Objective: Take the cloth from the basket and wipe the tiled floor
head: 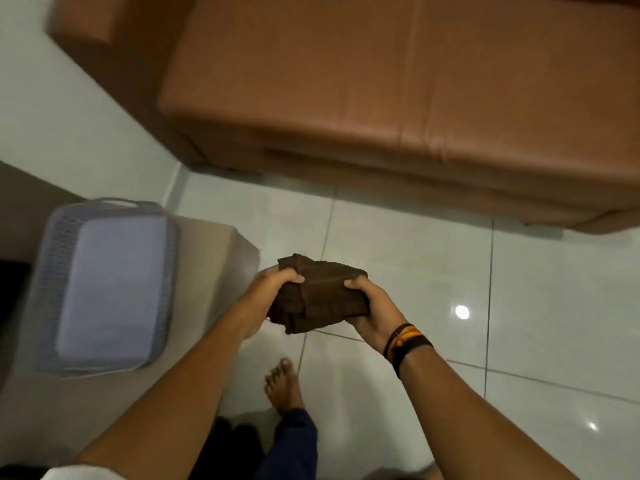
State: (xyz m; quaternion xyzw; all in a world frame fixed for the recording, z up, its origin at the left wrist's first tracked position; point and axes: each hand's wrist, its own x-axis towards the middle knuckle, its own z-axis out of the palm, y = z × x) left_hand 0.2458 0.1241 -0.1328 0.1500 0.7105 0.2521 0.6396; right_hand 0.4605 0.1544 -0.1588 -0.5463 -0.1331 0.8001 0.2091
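A dark brown cloth (320,294), bunched and folded, is held up in the air between both hands, above the white tiled floor (536,306). My left hand (273,285) grips its left edge from above. My right hand (372,306) grips its right side, thumb on top; that wrist wears striped bands. The lilac plastic basket (52,271) stands to the left on a low beige surface and looks empty inside.
A brown leather sofa (381,98) fills the far side, its base close to the tiles ahead. The beige table (214,258) under the basket ends just left of my hands. My bare foot (282,382) stands on the floor below the cloth.
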